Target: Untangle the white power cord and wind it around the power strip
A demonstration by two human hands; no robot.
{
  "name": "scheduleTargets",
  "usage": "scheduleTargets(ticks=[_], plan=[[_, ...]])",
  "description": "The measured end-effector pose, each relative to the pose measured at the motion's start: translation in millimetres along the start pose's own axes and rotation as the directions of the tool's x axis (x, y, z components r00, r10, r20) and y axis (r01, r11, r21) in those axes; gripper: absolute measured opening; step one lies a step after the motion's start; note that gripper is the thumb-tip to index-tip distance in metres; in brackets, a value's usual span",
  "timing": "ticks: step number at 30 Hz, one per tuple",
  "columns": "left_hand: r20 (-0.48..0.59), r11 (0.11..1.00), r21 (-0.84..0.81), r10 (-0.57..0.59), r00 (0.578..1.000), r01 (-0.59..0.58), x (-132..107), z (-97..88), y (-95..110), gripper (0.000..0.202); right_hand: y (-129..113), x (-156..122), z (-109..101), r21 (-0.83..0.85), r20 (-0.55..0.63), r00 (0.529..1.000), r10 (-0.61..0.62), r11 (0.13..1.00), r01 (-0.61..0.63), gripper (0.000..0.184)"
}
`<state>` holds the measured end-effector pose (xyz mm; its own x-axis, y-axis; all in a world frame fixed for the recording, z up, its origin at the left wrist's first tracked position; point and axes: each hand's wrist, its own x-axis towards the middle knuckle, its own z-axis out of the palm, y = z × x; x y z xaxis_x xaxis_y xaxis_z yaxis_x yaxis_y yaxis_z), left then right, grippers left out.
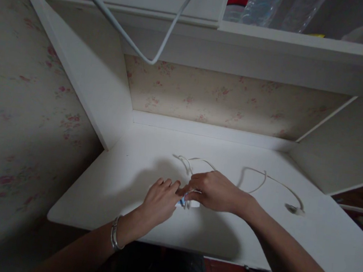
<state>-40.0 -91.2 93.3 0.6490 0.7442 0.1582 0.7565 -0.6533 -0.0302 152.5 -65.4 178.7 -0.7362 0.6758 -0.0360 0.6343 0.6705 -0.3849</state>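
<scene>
My left hand [161, 199], with a silver bracelet at its wrist, is closed at the left end of a small white and blue object [194, 204] low over the desk. My right hand [211, 190] pinches a white cable [256, 189] just above that object. Strands of the cable pass across the object's front. Fingers of both hands meet and hide most of the object, so its kind cannot be made out. Loops of cable lie behind and right of the hands, running to a plug-like end [295, 210] on the desk.
The white desk [98, 200] has side panels and a low back ledge [214, 132]. Overhead, a pale bent rod or cord [150, 60] hangs in front of a cabinet. Clear plastic bottles [263, 7] stand on the upper shelf [306, 41]. Flowered wallpaper [23, 138] covers the left wall.
</scene>
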Motion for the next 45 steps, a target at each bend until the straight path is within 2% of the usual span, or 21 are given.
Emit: scheduleTargets(ticks=[3, 5, 8, 10, 12, 14, 16, 18, 20, 21, 25, 28, 31, 35, 40, 42, 45], plan=[[-0.019, 0.998, 0.013, 0.055, 0.998, -0.055, -3.6, -9.8, 1.9, 0.047, 19.0, 3.8, -6.3, 0.085, -0.016, 0.999, 0.028, 0.996, -0.026, 0.03], [-0.03, 0.994, 0.02, 0.11, 0.993, -0.11, -6.6, -18.3, 3.0, 0.051, 34.0, 5.4, -7.7, 0.232, 0.029, 0.998, 0.049, 0.971, -0.055, 0.034], [-0.047, 0.98, 0.025, 0.198, 0.979, -0.197, -11.9, -29.6, 4.1, 0.047, 54.6, 5.4, -3.1, 0.485, 0.137, 0.986, 0.098, 0.861, -0.153, 0.039], [-0.058, 0.968, 0.018, 0.251, 0.966, -0.251, -15.8, -34.1, 3.7, 0.045, 65.8, 4.5, 3.9, 0.591, 0.155, 0.978, 0.138, 0.78, -0.204, 0.041], [-0.079, 0.957, 0.001, 0.289, 0.954, -0.29, -19.2, -36.1, 1.7, 0.047, 74.0, 4.0, 13.5, 0.648, 0.102, 0.978, 0.183, 0.734, -0.205, 0.042], [-0.119, 0.959, -0.016, 0.278, 0.953, -0.282, -20.7, -36.4, -2.0, 0.053, 78.0, 4.8, 25.7, 0.682, 0.017, 0.972, 0.235, 0.708, -0.183, 0.044], [-0.167, 0.974, -0.025, 0.218, 0.962, -0.225, -19.0, -36.0, -7.0, 0.06, 76.7, 7.3, 39.8, 0.718, -0.052, 0.962, 0.27, 0.679, -0.151, 0.046], [-0.209, 0.989, -0.029, 0.134, 0.969, -0.144, -14.2, -35.8, -12.8, 0.066, 70.6, 10.9, 54.4, 0.731, -0.109, 0.965, 0.24, 0.677, -0.086, 0.043], [-0.243, 0.997, -0.042, 0.05, 0.969, -0.062, -7.6, -35.7, -18.5, 0.065, 61.5, 14.3, 67.5, 0.684, -0.163, 0.968, 0.193, 0.729, -0.03, 0.035], [-0.259, 0.998, -0.053, 0.009, 0.966, -0.023, -4.2, -35.7, -21.1, 0.064, 56.6, 15.5, 72.9, 0.644, -0.169, 0.967, 0.193, 0.764, -0.04, 0.031], [-0.301, 0.986, -0.107, -0.153, 0.941, 0.126, 9.3, -34.4, -29.5, 0.061, 38.3, 16.8, 83.1, 0.527, -0.03, 0.948, 0.317, 0.811, -0.255, 0.033], [-0.318, 0.965, -0.139, -0.257, 0.913, 0.224, 19.4, -32.8, -36.0, 0.061, 24.2, 16.2, 79.5, 0.409, -0.019, 0.948, 0.317, 0.868, -0.282, 0.032], [-0.309, 0.941, -0.131, -0.338, 0.889, 0.312, 28.8, -32.0, -43.5, 0.063, 8.9, 14.9, 71.2, 0.173, -0.071, 0.946, 0.315, 0.938, -0.3, 0.033], [-0.255, 0.914, -0.027, -0.399, 0.881, 0.406, 35.4, -31.5, -49.8, 0.058, -9.9, 11.3, 54.6, -0.2, -0.164, 0.926, 0.339, 0.908, -0.368, 0.027], [-0.197, 0.938, 0.067, -0.321, 0.926, 0.34, 31.8, -26.4, -44.8, 0.059, -18.4, 9.8, 23.3, -0.426, -0.181, 0.963, 0.2, 0.867, -0.26, 0.026], [-0.151, 0.965, 0.068, -0.241, 0.959, 0.253, 28.3, -24.8, -41.4, 0.061, -12.5, 11.1, 10.2, -0.456, -0.155, 0.979, 0.133, 0.869, -0.19, 0.029], [-0.064, 0.998, 0.027, -0.063, 0.996, 0.065, 21.8, -26.9, -37.0, 0.057, 2.9, 14.4, -6.3, -0.427, -0.121, 0.992, 0.024, 0.901, -0.074, 0.042]])
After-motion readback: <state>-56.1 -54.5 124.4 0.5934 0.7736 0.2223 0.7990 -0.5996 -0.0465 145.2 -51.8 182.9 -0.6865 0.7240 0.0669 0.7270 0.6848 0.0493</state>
